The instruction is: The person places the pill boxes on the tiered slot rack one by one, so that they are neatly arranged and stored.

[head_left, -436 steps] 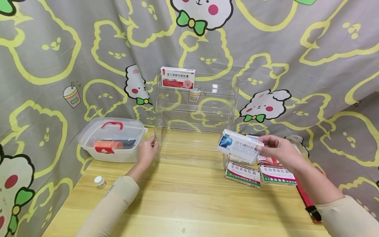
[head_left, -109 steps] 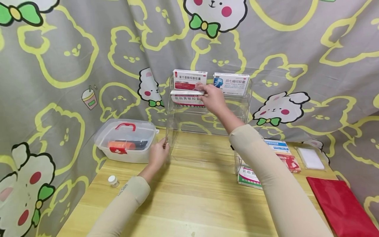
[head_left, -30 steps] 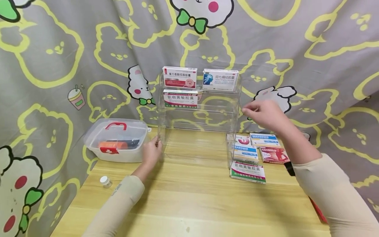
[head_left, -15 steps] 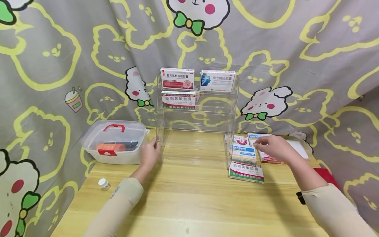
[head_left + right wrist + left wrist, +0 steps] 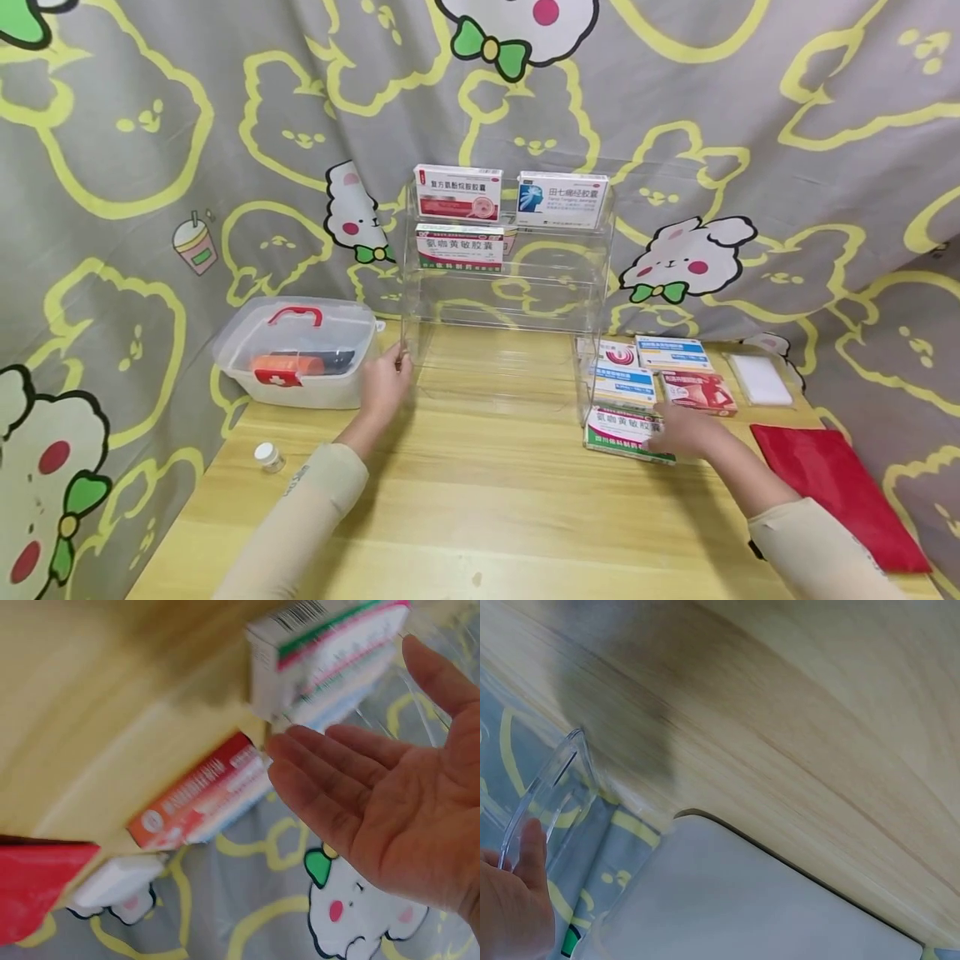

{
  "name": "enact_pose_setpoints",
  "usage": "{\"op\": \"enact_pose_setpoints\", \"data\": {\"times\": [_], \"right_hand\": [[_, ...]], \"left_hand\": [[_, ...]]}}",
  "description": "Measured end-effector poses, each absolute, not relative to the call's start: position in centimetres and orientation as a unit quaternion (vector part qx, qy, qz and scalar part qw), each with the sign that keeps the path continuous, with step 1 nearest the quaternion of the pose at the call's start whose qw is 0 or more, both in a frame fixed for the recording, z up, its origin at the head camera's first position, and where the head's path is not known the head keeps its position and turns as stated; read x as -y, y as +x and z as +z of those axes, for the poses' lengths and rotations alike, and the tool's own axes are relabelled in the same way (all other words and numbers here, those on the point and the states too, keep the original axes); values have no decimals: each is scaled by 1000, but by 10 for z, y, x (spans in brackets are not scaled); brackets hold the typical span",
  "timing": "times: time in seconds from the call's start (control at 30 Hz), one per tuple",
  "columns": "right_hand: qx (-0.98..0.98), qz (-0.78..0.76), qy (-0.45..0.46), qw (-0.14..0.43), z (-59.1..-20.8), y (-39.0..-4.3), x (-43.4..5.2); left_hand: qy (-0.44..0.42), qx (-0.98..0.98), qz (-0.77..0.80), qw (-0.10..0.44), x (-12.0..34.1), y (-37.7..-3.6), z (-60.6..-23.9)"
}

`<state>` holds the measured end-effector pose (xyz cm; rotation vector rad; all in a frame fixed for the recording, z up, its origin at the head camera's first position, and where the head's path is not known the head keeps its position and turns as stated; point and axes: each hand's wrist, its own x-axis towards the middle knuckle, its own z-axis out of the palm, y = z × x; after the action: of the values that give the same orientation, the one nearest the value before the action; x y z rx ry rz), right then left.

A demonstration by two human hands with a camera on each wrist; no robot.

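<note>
Fingers of the left hand (image 5: pixel 384 385) pinch the clear acrylic tiered shelf (image 5: pixel 506 292). Right of it, the right hand (image 5: pixel 686 433), flat and wide, reaches the green-and-white medicine box (image 5: pixel 622 433). A hasty grab could likely knock neighbouring boxes off the bench (image 5: pixel 480 508).

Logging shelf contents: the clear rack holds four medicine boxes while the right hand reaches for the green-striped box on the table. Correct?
Not quite: the clear rack holds three medicine boxes, not four, per the head view. The right hand does reach for the green-striped box.

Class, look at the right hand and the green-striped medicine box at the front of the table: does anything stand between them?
Nothing visible does. The right hand, fingers straight, reaches the green-striped medicine box at its right end. The other boxes lie behind it, and the clear shelf stands to its left.
</note>
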<state>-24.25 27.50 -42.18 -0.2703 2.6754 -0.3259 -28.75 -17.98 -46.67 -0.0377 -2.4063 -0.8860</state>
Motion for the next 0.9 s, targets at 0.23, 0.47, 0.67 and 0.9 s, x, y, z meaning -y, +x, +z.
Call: {"op": "enact_pose_setpoints", "data": {"times": [0.23,0.47,0.67,0.9], "right_hand": [[-976,-93,-83,178,-442,-240,-280],[-978,-117,-70,156,-452,-241,-284],[-975,-172,-33,136,-461,-242,-291],[-977,-157,-37,142,-464,-244,-290]], "left_hand": [[-24,891,-336,304,178,-288,-468],[-25,891,-333,306,178,-289,-468],[-22,893,-334,300,177,-288,-467],[-21,890,-337,307,178,-287,-468]]}}
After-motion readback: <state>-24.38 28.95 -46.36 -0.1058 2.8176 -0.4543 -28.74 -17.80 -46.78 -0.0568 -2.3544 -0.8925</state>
